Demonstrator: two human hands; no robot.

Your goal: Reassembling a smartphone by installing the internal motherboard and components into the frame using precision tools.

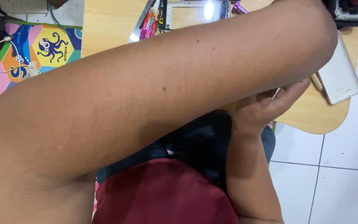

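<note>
Your left arm (158, 91) sweeps across the whole view as a long diagonal, from the lower left up to the upper right, passing over the wooden table (104, 25). It ends at the table's far right corner, where the hand goes out of sight at the frame edge beside a dark device (347, 12), so you cannot tell how its fingers are set.

Your right forearm rises from the bottom of the view, nearly upright, and your right hand (266, 105) sits at the table's near edge, tucked under the left arm. Its fingers are curled inward and pressed close together, pinching a thin light-coloured tool (276, 93). Only a short piece of that tool shows between the fingertips and the left arm; its long axis runs on a slant, pointing up and to the right toward the table's right end.

Just right of that hand, on the table's right end, lies a white phone shell (339, 76), its long axis steeply tilted, with a slim stick (316, 82) alongside its left edge. At the table's far edge lies a phone frame (197, 12) with a pink wrapper (150, 23) to its left.
</note>
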